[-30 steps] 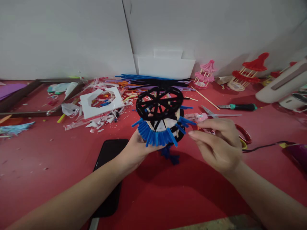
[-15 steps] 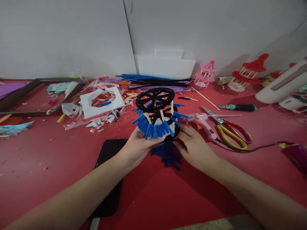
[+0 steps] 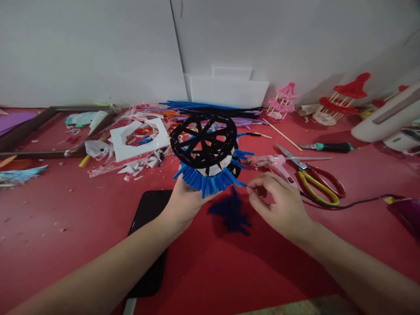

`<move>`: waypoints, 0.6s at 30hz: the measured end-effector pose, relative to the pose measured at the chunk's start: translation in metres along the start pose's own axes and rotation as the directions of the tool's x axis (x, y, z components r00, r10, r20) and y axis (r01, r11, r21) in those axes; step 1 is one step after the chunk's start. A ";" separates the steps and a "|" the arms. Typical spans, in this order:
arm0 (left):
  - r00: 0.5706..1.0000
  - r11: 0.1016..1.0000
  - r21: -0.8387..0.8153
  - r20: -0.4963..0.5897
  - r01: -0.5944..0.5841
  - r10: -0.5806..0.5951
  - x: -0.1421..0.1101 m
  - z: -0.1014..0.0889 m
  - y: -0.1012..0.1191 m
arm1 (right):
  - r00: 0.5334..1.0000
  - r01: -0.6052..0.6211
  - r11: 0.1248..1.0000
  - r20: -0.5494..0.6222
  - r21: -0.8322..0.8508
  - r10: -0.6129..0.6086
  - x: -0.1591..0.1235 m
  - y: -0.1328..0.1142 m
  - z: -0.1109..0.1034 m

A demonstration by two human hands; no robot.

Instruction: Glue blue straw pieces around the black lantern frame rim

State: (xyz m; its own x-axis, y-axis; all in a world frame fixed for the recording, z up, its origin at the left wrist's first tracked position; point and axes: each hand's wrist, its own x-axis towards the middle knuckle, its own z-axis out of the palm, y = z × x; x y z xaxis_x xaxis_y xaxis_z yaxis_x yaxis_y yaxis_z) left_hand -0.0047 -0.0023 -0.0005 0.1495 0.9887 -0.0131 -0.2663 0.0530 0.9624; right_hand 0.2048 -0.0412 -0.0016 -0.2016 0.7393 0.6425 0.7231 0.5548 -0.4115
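Note:
My left hand (image 3: 183, 197) is closed around the lower part of a small pavilion model, hiding its base. The model has a black wheel-shaped top ring (image 3: 205, 131) of fuzzy pipe cleaner, tilted towards me, and a fringe of short blue pipe cleaner pieces (image 3: 210, 183) below it. At the model's right side, my right hand (image 3: 278, 203) pinches the end of a short blue pipe cleaner piece (image 3: 242, 184) between thumb and fingers. Whether this piece is fixed to the fringe I cannot tell. Beneath, a pile of cut blue pieces (image 3: 231, 212) lies on the red table.
Right of the model lie a pink glue gun (image 3: 278, 164), scissors (image 3: 316, 186) and a green-and-black-handled knife (image 3: 334, 147). A black phone (image 3: 147, 258) lies under my left forearm. Pink (image 3: 284, 103) and red (image 3: 344, 103) pavilion models stand behind. Scraps surround a white foam frame (image 3: 120, 146).
The model has tipped towards me and slightly left, showing more of its top ring. My right hand has moved away from its base to the right and now pinches a blue piece.

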 end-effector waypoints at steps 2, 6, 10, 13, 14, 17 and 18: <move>1.000 0.998 0.060 0.008 -0.006 0.005 0.000 0.002 0.001 | 0.998 0.026 0.997 -0.056 0.079 -0.022 0.001 -0.006 -0.005; 0.999 0.985 0.171 -0.009 -0.038 0.040 -0.002 0.006 0.005 | 0.989 0.077 0.987 -0.137 0.141 -0.058 0.001 -0.016 -0.014; 0.999 0.976 0.213 0.017 -0.052 0.049 -0.006 0.006 0.008 | 0.976 0.082 0.990 -0.210 0.111 -0.058 0.002 -0.019 -0.017; 0.999 0.986 0.161 0.017 -0.048 0.046 -0.007 0.007 0.004 | 0.978 0.055 0.991 -0.206 0.123 -0.028 0.004 -0.020 -0.015; 0.999 0.992 0.120 0.012 -0.048 0.047 -0.007 0.008 0.001 | 0.980 0.041 0.992 -0.196 0.123 -0.016 0.005 -0.021 -0.015; 0.999 0.999 0.022 -0.009 -0.044 0.044 -0.006 0.009 -0.004 | 0.986 0.016 0.993 -0.168 0.121 0.004 0.007 -0.022 -0.015; 1.000 1.000 0.002 -0.015 -0.027 0.027 -0.005 0.009 -0.004 | 0.987 0.012 0.993 -0.158 0.121 0.008 0.007 -0.023 -0.015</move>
State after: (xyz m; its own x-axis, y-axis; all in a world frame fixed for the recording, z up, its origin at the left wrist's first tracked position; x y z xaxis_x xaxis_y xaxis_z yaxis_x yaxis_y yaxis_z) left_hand 0.0044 -0.0091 -0.0016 0.1278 0.9918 0.0084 -0.2683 0.0264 0.9630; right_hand 0.1965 -0.0541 0.0221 -0.0889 0.6737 0.7337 0.6355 0.6055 -0.4791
